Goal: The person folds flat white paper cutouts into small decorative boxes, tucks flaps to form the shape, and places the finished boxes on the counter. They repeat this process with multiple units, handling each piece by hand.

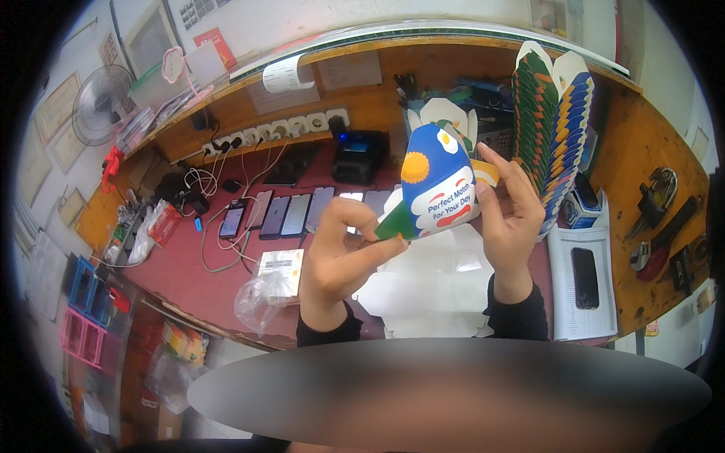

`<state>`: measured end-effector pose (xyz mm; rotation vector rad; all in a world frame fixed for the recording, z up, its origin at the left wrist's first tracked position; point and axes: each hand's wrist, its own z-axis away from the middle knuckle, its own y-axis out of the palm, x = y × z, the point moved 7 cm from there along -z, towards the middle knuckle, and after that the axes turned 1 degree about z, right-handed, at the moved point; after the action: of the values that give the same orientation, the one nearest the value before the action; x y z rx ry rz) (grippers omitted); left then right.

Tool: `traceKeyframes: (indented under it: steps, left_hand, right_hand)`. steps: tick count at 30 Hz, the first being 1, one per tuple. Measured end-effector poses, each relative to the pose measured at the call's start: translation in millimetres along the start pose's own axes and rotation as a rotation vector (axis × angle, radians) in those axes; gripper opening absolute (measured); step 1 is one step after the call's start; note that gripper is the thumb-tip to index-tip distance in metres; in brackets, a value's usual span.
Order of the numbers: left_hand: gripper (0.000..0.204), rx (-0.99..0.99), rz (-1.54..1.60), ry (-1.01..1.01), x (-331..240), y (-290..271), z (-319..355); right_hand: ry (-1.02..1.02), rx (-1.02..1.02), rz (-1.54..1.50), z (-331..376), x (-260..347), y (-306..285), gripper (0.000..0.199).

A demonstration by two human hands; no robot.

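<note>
A partly folded paper food carton (441, 185), blue and white with yellow and green parts, is held up between my two hands above the desk. My left hand (343, 253) pinches its green lower left corner between thumb and fingers. Along the right side, my right hand (510, 211) grips a flap, with the index finger pointing up. White flat carton sheets (427, 283) lie on the desk below, printed side not visible. Beyond the held carton, another carton's white flaps (442, 111) show, its lower part hidden.
Tall nested stacks of green cartons (535, 106) and blue cartons (568, 128) stand at the right. Several phones (296, 214) lie in a row behind my left hand. A dark phone (584, 278) rests on papers (559, 302); a small white box (281, 264) and plastic bag (258, 306) sit left.
</note>
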<state>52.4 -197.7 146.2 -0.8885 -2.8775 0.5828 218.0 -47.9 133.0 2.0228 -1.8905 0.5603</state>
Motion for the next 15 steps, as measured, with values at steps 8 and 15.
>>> traceKeyframes:
  steps: [8,15]
  left_hand:
    - [0.04,0.109,0.231,-0.13,17.2,20.7,-5.3]
    - [0.029,0.048,0.26,-0.076,17.1,35.1,-0.9]
  right_hand:
    - [0.114,-0.07,-0.06,-6.4,-10.6,-23.6,0.043]
    - [0.057,-0.037,0.046,-5.6,-1.5,-25.6,0.043]
